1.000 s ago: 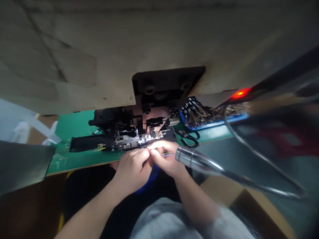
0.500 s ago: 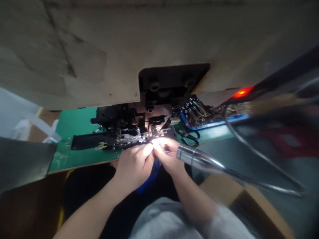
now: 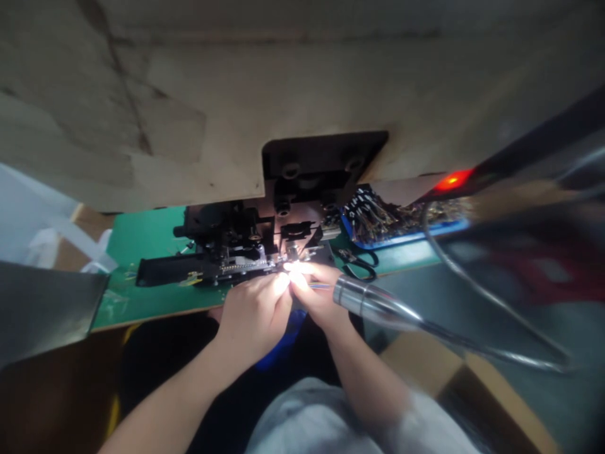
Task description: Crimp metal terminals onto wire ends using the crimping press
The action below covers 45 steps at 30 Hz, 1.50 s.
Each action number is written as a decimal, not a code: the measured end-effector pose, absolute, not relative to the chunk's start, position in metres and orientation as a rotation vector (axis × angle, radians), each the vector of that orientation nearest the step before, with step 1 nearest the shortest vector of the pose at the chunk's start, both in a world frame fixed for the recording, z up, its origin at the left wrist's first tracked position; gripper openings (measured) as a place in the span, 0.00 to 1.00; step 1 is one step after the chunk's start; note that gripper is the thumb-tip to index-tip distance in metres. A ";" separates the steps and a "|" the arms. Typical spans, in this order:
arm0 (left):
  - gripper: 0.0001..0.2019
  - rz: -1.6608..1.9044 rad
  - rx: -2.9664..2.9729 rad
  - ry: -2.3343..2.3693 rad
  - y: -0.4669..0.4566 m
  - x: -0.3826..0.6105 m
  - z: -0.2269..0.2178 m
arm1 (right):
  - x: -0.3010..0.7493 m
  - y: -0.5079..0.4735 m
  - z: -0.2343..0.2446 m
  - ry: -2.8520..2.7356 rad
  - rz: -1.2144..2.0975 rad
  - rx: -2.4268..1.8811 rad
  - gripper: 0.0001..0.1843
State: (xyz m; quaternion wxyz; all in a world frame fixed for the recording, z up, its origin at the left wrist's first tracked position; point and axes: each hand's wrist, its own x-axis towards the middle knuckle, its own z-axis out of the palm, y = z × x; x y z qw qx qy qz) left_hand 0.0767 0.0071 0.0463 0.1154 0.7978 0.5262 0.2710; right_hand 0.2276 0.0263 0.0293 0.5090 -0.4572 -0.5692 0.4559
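My left hand point(image 3: 254, 312) and my right hand point(image 3: 322, 301) meet fingertip to fingertip just in front of a crimping press point(image 3: 297, 232). Both hands are closed. Thin coloured wires point(image 3: 320, 285) show beside the fingers of my right hand, which pinches them. What my left fingers grip is lost in the bright glare. A strip of small metal terminals point(image 3: 246, 267) runs along the press track, left of my fingertips.
A lamp with a metal gooseneck point(image 3: 373, 299) reaches in from the right, close to my right hand. Black-handled cutters point(image 3: 357, 261) lie on the green bench top point(image 3: 142, 236). Behind them a blue tray point(image 3: 406, 238) holds bundled wires. The press housing point(image 3: 198, 113) hangs overhead.
The view has shifted slightly. More of the coloured wires shows beside my right hand now. Both hands keep nearly the same place and grip.
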 end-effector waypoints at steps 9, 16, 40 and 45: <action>0.11 0.771 2.354 1.568 0.006 0.078 0.044 | 0.227 0.024 0.017 -1.358 1.036 -1.160 0.06; 0.10 0.724 2.388 1.561 0.008 0.078 0.044 | 0.231 0.024 0.026 -1.469 1.077 -1.144 0.08; 0.11 0.810 2.433 1.520 0.007 0.080 0.045 | 0.232 0.025 0.028 -1.349 1.257 -1.047 0.12; 0.11 0.771 2.406 1.543 0.007 0.079 0.045 | 0.232 0.027 0.027 -1.367 1.242 -1.062 0.12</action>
